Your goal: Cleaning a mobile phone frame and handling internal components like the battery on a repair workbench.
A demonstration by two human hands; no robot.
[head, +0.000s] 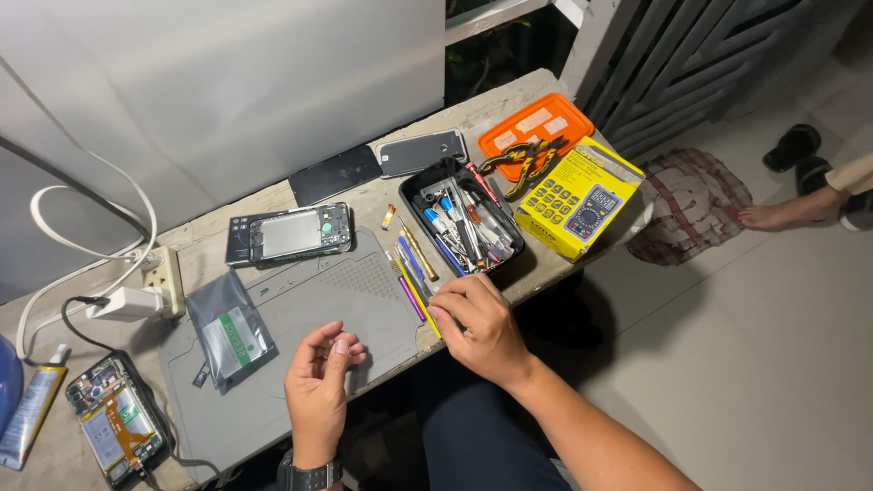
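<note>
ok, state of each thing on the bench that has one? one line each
Opened phone at the bench's near left corner: back off, board and flex exposed.
Second phone above the grey work mat: lying flat, inner frame showing.
Black rectangular tool tray: open, full of tools.
White charger in the beige power strip: plugged in.
Left hand: fingers curled, nothing visibly held.
Right hand: resting on the loose tools beside the mat.

My right hand [477, 325] reaches the loose tools [416, 273] at centre frame; my left hand [318, 386] hovers over the grey mat [309, 291]
</note>
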